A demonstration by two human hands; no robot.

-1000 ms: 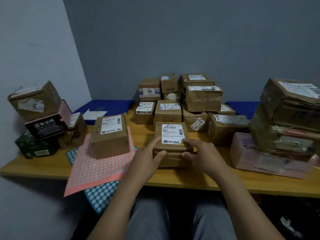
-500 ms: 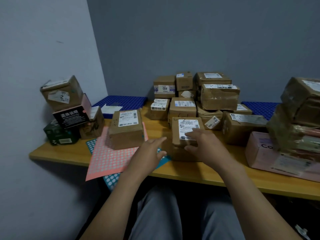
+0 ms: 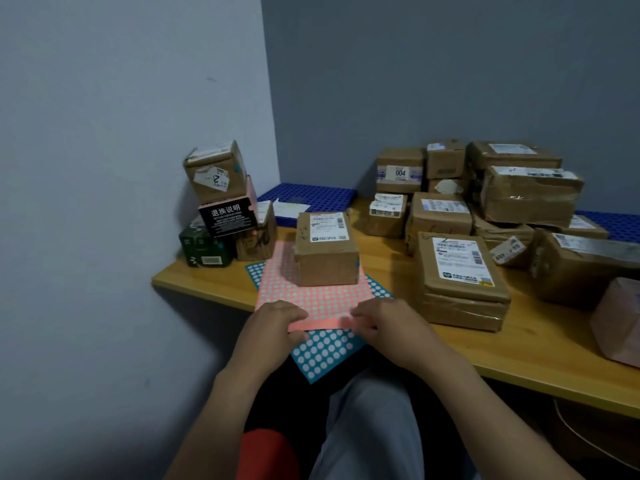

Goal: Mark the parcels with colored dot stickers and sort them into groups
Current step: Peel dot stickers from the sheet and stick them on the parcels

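Observation:
A pink dot-sticker sheet (image 3: 311, 296) lies over a blue dot-sticker sheet (image 3: 322, 351) at the front edge of the wooden table (image 3: 554, 362). My left hand (image 3: 273, 323) and my right hand (image 3: 384, 323) both pinch the pink sheet's near edge. A brown parcel with a white label (image 3: 325, 251) stands on the far part of the pink sheet. To the right of my right hand sits a flat brown parcel (image 3: 460, 282) with a white label, not touched by either hand.
A small stack of boxes (image 3: 221, 202) leans on the left wall, with a dark green box (image 3: 204, 247) at its base. Many brown parcels (image 3: 485, 199) crowd the back right. A pink box (image 3: 620, 320) sits at the far right. Blue perforated mats (image 3: 308, 195) line the back.
Both hands left the flat labelled parcel and moved left to the pink sticker sheet's near edge. The view turned left, so the parcels shifted right.

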